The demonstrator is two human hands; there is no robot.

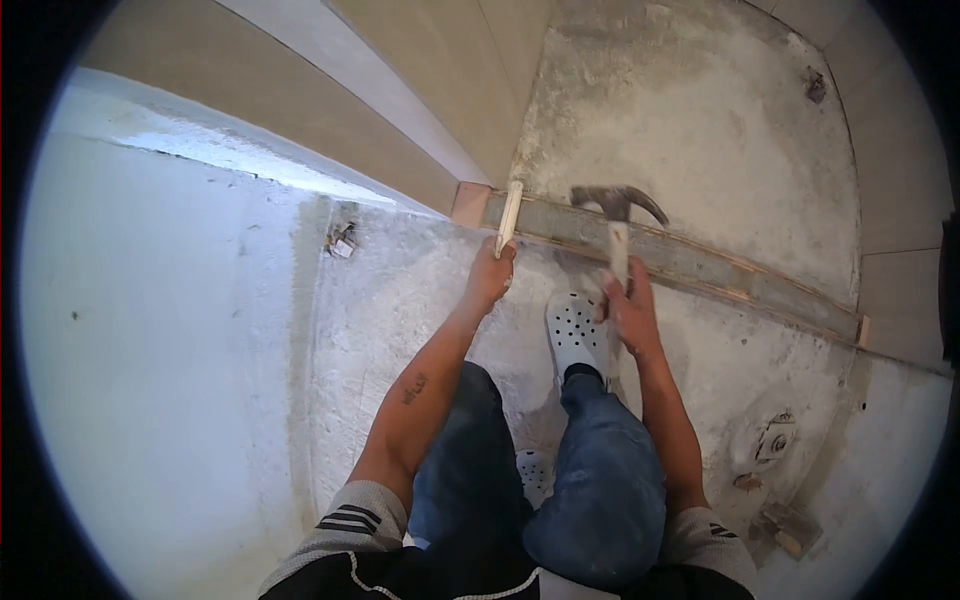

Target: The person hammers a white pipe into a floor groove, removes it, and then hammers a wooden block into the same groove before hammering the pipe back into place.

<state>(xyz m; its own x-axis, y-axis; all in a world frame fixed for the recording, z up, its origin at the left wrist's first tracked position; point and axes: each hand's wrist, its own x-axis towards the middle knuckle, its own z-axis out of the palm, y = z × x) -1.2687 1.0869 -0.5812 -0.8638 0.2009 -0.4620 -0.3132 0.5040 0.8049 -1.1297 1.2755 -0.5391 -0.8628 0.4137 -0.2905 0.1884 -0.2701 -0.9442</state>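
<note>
Left hand pinches the near end of a wooden stick between thumb and fingers; most of the fingers are hidden below. Right hand is wrapped around the handle of a claw hammer.

Position: stick points away from the body, its far part over the left end of a wood-edged strip in the floor, beside a pinkish block. Whether its tip touches anything: cannot tell. Hammer head is apart from the stick, to its right, above the strip; blunt face toward the stick, claw away.

Judgement: low grip probably keeps the left fingers clear of the stick's far end; right-hand hold leaves the head and upper handle free, with the striking face on the stick's side. One perforated shoe is planted between the forearms, just short of the strip, presumably for balance while leaning forward.
</note>
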